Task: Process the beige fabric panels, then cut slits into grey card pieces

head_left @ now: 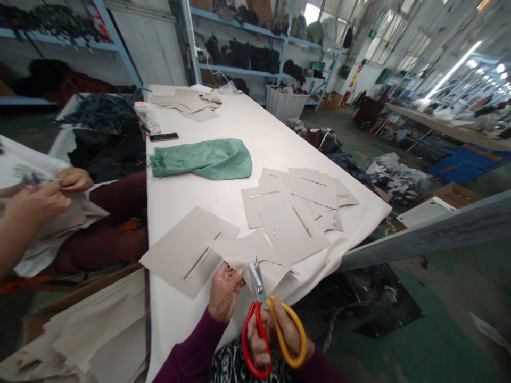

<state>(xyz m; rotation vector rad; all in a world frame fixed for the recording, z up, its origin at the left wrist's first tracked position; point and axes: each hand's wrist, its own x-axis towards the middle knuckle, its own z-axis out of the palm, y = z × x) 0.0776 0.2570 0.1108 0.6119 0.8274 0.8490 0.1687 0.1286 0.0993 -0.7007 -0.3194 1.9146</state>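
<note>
Near the table's front edge, my left hand [225,293] pinches the edge of a beige fabric piece [243,247]. My right hand [275,330] grips scissors [258,290] with one red and one yellow handle. Their blades are parted and point away from me, at the fabric by my left fingers. Left of the held piece lies another beige panel [187,250] with a long slit and a zipper-like strip. Several similar panels [297,213] with narrow metallic-looking strips overlap to the right.
A green cloth bag [203,158] lies across the white table [263,127], with a phone [164,136] behind it. More beige pieces [187,103] are at the far end. On the left, a co-worker's hands [43,197] hold beige fabric. Fabric stacks [96,330] fill a box below.
</note>
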